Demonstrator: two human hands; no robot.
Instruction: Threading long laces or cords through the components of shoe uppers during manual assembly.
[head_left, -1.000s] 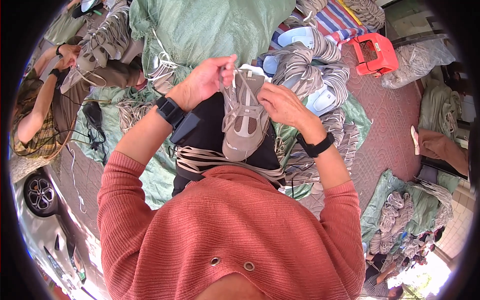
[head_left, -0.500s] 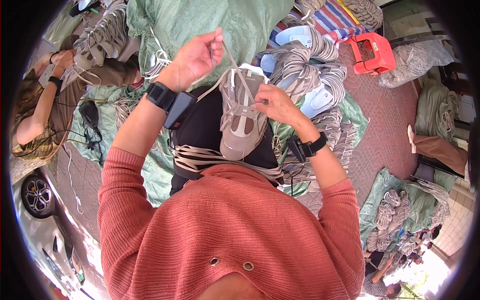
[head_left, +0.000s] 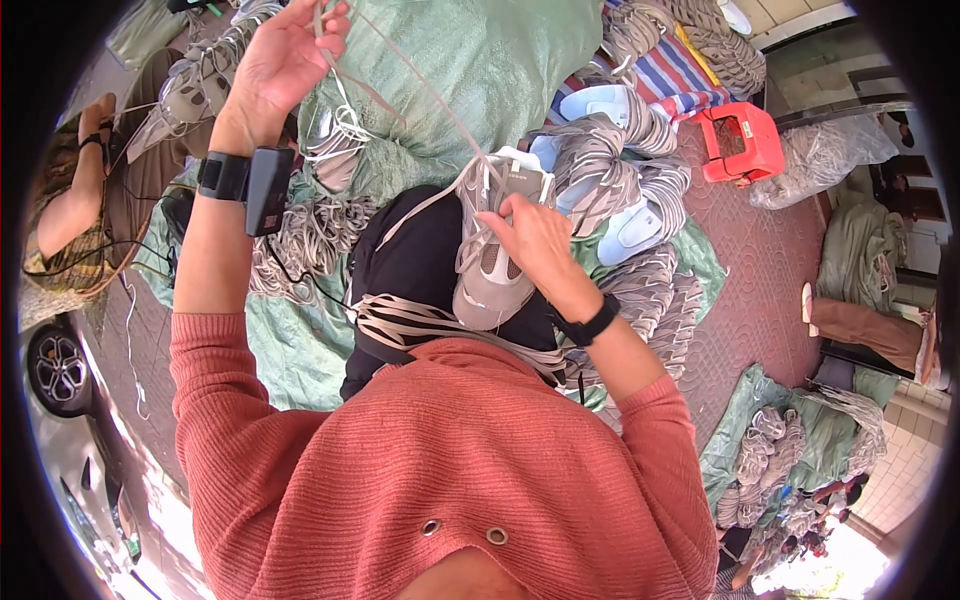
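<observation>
A grey-beige sneaker point(head_left: 492, 300) rests on my lap over black cloth, its toe toward me. My left hand point(head_left: 288, 58) is raised at the far left, fingers closed on a beige shoelace point(head_left: 425, 82) that stretches tight from the top of the shoe. My right hand point(head_left: 537, 243) grips the shoe's right side, the thumb near the eyelets and the other fingers partly hidden. Another lace length point(head_left: 425, 207) droops from the shoe's left side. A bundle of loose laces point(head_left: 440, 322) lies across my waist.
A green woven sack point(head_left: 450, 90) bulges ahead. Piled sneakers point(head_left: 600, 160) stand to its right, near a red plastic stool point(head_left: 742, 143). Laced shoes point(head_left: 305, 245) lie left of my lap. At the far left a co-worker's arm point(head_left: 70, 205) reaches toward other shoes.
My left hand has swung up and left, drawing the lace out into a long line. My right hand has moved from the lace onto the shoe's side.
</observation>
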